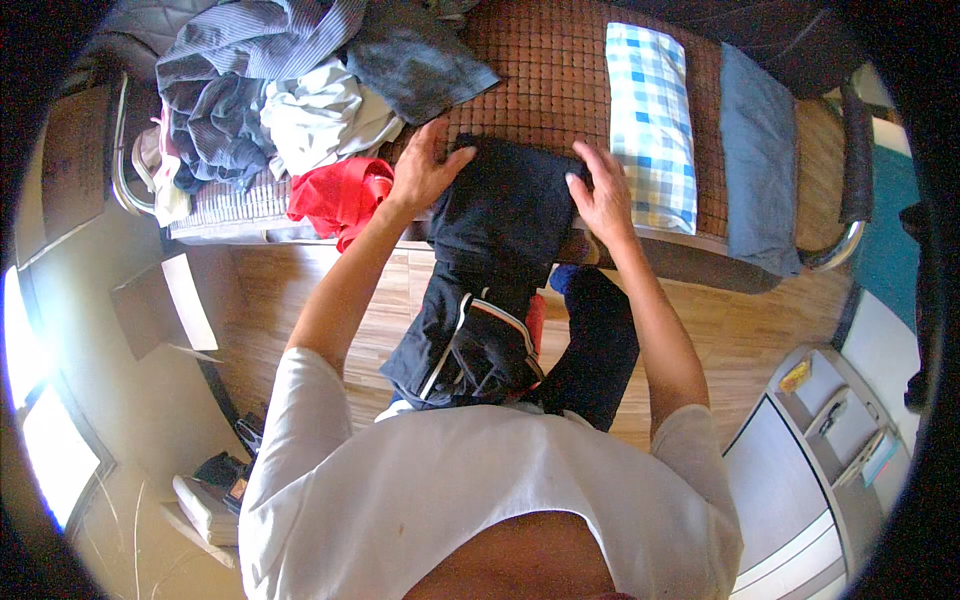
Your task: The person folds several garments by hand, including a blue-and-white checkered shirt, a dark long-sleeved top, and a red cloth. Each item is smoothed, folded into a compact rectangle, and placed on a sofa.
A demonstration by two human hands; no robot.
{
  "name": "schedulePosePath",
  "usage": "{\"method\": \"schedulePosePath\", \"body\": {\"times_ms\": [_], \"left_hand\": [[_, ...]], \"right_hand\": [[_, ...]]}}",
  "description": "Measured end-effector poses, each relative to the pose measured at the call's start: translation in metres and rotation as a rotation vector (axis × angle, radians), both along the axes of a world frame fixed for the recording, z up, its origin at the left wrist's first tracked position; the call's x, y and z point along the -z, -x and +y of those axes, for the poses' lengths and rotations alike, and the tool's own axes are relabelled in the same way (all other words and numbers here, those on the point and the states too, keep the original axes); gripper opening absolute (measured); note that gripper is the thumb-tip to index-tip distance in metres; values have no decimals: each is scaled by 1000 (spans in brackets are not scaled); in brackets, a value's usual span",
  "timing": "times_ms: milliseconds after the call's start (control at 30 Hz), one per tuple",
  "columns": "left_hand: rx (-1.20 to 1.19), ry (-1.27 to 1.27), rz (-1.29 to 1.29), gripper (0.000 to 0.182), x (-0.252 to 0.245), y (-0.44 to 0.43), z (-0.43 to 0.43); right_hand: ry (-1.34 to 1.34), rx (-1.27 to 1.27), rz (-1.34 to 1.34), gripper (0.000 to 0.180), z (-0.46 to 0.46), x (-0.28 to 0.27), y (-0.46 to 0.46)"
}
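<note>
A black garment (pixel 510 195) with white-and-orange piping lies partly on the edge of a bed or couch covered by a brown woven mat (pixel 555 67), and hangs down onto my lap. At the garment's upper left side is my left hand (pixel 431 166), fingers spread, thumb beside the black cloth. My right hand (pixel 602 187) is at its upper right side, with thumb and fingers apart, close to the blue-and-white checked folded cloth or pillow (pixel 651 127). Neither hand shows cloth gripped between its fingers. A red garment (pixel 341 196) lies just left of my left forearm.
Piled clothes lie at the upper left: a striped grey garment (pixel 255 45), white cloth (pixel 322 112) and dark grey cloth (pixel 416 64). A blue-grey cloth (pixel 759 157) lies at the right, near the curved metal armrest (pixel 836 247). Lower right stands a white shelf unit (pixel 795 465).
</note>
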State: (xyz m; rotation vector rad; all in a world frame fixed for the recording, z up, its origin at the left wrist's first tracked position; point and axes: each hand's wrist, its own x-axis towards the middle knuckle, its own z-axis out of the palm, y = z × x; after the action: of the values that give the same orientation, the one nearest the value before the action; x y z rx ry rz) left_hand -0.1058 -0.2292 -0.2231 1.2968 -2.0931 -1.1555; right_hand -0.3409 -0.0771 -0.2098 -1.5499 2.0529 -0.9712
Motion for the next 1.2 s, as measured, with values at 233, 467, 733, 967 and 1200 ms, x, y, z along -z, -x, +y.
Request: {"method": "schedulePosePath", "body": {"times_ms": [233, 467, 733, 967, 1200], "left_hand": [[212, -108, -326, 36, 16, 29, -31], [109, 183, 377, 22, -16, 100, -106], [101, 121, 608, 15, -73, 157, -163], [189, 243, 304, 19, -61, 130, -143], [549, 425, 82, 17, -54, 54, -75]], "right_hand": [[-273, -20, -130, 42, -23, 31, 9], [4, 264, -276, 44, -98, -6, 61], [336, 250, -442, 37, -157, -32, 110], [188, 198, -248, 37, -141, -11, 95], [78, -114, -182, 24, -53, -15, 50]]}}
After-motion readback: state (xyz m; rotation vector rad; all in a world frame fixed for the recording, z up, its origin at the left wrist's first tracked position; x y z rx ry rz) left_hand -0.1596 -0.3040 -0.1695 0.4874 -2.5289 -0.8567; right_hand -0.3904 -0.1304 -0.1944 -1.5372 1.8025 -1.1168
